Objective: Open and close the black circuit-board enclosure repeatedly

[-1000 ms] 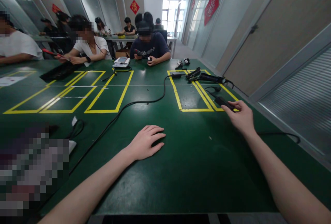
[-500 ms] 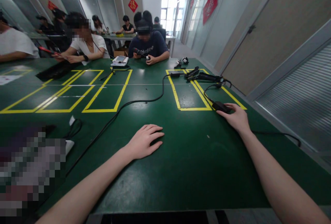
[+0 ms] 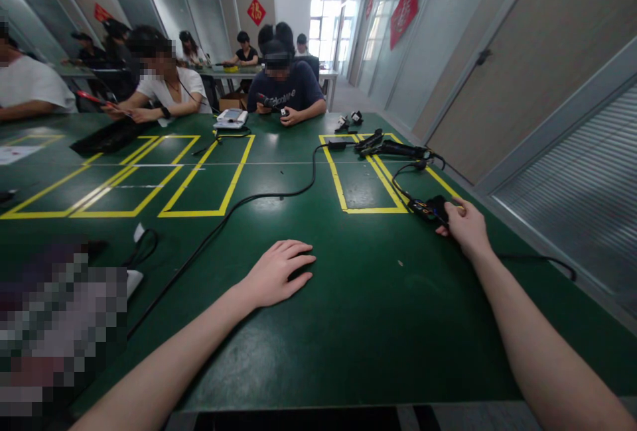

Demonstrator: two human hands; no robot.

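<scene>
A left hand [image 3: 281,273] is laid open, palm down, on a green tabletop [image 3: 358,338]; a small black item with orange and blue flecks [image 3: 423,208] is grasped in the right hand [image 3: 466,227].

At left, a looped black cord with a white tag [image 3: 144,240] is seen; beyond it, a boxy white device [image 3: 231,118] is set on the far side. A long black cable [image 3: 269,195] is stretched past the left hand to a flat black box [image 3: 338,144]. At right, the held item is pinched at its right end, over the near edge of the rightmost yellow tape outline [image 3: 445,182]; from its left end, a thin black lead [image 3: 395,180] is curved away. Rightmost, another black cable [image 3: 540,257] is partly hidden by the right wrist.
</scene>
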